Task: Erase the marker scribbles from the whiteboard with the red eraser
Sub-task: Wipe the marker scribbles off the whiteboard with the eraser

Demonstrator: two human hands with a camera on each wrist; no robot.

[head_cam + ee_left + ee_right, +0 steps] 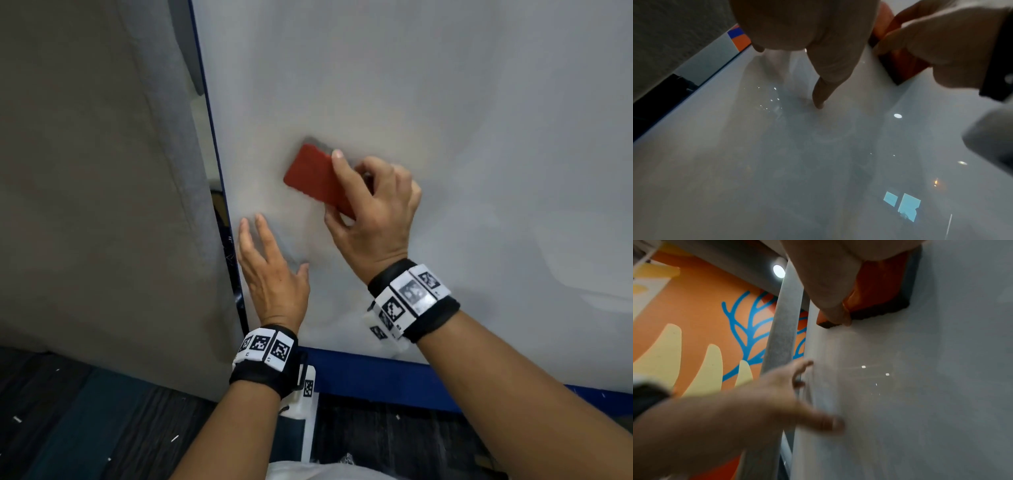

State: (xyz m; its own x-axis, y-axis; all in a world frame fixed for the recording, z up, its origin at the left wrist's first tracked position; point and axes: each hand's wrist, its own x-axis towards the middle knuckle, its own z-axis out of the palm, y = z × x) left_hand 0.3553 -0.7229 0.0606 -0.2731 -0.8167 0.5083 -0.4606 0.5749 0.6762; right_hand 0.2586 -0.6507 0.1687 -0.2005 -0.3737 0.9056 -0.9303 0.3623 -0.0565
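A white whiteboard (445,120) with a blue frame fills the head view. My right hand (373,209) grips the red eraser (315,174) and holds its dark felt side flat against the board near the left edge. In the right wrist view the red eraser (877,287) sits under my fingers, felt on the board. My left hand (270,270) rests open on the board below and left of the eraser, fingers straight. In the left wrist view the left fingers (822,91) touch the glossy whiteboard (777,162). No marker scribbles show around the eraser.
A grey fabric partition (102,171) stands just left of the board's blue edge (222,192). The blue bottom frame (394,373) runs below my wrists, with dark carpet (85,428) under it. An orange mural wall (701,321) shows behind the board.
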